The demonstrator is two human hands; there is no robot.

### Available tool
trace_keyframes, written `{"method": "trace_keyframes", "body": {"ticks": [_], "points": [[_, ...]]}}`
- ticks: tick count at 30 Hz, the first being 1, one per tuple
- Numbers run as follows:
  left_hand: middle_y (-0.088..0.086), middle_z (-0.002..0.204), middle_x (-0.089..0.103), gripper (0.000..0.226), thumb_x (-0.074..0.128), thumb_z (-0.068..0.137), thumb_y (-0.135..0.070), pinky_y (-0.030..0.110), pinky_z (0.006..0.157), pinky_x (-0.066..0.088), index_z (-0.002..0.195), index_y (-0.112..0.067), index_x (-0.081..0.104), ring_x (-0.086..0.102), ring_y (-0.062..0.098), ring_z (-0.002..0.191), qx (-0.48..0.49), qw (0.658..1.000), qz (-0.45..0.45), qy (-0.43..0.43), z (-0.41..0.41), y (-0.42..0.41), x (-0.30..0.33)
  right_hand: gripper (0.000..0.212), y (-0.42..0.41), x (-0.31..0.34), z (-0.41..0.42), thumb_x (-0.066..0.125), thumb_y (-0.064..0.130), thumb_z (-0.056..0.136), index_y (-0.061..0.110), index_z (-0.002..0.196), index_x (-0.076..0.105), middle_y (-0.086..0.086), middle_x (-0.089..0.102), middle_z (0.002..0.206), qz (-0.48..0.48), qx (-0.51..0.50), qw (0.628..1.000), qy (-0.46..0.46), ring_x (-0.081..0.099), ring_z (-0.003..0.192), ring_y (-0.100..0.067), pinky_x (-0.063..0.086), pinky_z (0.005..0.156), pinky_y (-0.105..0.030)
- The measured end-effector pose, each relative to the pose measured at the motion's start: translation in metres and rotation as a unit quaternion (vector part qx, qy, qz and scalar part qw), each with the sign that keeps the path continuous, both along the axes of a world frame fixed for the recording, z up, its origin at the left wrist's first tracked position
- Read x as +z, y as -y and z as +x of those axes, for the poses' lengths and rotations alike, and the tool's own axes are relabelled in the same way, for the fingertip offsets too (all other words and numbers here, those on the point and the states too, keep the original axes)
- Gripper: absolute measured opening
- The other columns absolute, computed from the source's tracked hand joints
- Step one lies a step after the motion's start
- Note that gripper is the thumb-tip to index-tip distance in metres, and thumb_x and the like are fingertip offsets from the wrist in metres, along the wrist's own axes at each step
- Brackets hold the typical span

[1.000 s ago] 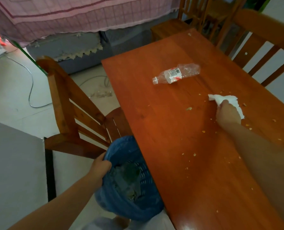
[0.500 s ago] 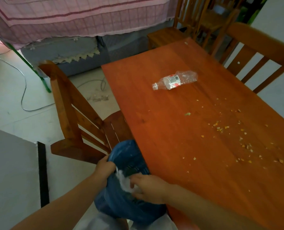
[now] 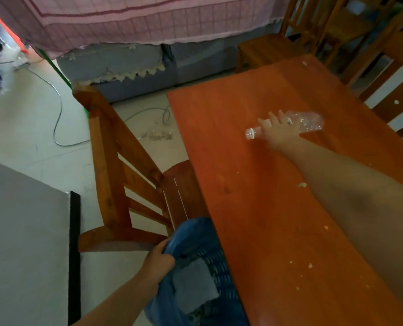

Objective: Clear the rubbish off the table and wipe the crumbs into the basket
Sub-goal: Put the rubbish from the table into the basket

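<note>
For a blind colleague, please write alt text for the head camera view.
The right hand reaches over an orange wooden table onto a lying clear plastic bottle. The left hand holds a blue basket at the table's edge; crumbs remain.

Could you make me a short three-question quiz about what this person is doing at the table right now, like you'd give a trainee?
1. True or false: the plastic bottle lies on its side on the table.
2. Which hand grips the rim of the blue basket? A) left hand B) right hand C) neither
3. Fill in: the right hand's fingers reach over the ____ while crumbs lie on the wood.

Key: 1 true; 2 A; 3 bottle.
</note>
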State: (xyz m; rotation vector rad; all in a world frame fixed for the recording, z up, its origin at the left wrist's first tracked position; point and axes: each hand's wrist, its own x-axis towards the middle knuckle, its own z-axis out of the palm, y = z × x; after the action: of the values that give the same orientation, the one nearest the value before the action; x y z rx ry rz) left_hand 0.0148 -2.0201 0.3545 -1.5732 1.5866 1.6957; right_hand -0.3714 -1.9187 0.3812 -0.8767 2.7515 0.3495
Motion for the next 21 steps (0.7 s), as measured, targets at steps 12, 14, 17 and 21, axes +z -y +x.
{"method": "trace_keyframes", "body": {"ticks": [12, 14, 17, 21], "points": [[0.02, 0.116, 0.063, 0.064, 0.038, 0.077, 0.015, 0.045, 0.084, 0.054, 0.133, -0.012, 0.053, 0.061, 0.036, 0.1, 0.014, 0.999, -0.027, -0.029, 0.006, -0.014, 0.017, 0.041, -0.015, 0.047, 0.094, 0.052, 0.018, 0.088, 0.015, 0.127, 0.039, -0.017, 0.047, 0.13, -0.209, 0.039, 0.977, 0.005, 0.047, 0.117, -0.04, 0.042, 0.091, -0.052], [0.02, 0.114, 0.063, 0.066, 0.036, 0.077, 0.016, 0.043, 0.079, 0.055, 0.134, -0.013, 0.051, 0.061, 0.036, 0.096, 0.018, 0.999, -0.025, -0.034, 0.009, -0.019, 0.021, 0.044, -0.03, 0.081, 0.131, 0.055, 0.028, 0.088, 0.019, 0.128, 0.039, -0.013, 0.054, 0.124, -0.355, 0.033, 0.931, 0.077, 0.056, 0.106, -0.032, 0.049, 0.085, -0.044], [0.015, 0.101, 0.063, 0.066, 0.036, 0.077, 0.016, 0.038, 0.071, 0.054, 0.133, -0.014, 0.05, 0.06, 0.031, 0.085, 0.036, 0.998, -0.022, -0.048, 0.016, -0.027, 0.027, 0.035, -0.061, 0.12, 0.197, 0.057, 0.031, 0.087, 0.027, 0.12, 0.044, 0.008, 0.061, 0.105, -0.506, -0.009, 0.829, 0.237, 0.06, 0.091, -0.005, 0.049, 0.076, -0.021], [0.014, 0.1, 0.064, 0.061, 0.038, 0.078, 0.015, 0.037, 0.07, 0.054, 0.127, -0.019, 0.052, 0.059, 0.026, 0.083, 0.044, 0.996, -0.035, -0.066, 0.034, -0.04, 0.03, 0.028, -0.091, 0.087, 0.283, 0.057, 0.032, 0.087, 0.033, 0.112, 0.045, 0.014, 0.061, 0.107, -0.475, -0.093, 0.749, 0.452, 0.06, 0.098, -0.003, 0.052, 0.087, -0.026]]}}
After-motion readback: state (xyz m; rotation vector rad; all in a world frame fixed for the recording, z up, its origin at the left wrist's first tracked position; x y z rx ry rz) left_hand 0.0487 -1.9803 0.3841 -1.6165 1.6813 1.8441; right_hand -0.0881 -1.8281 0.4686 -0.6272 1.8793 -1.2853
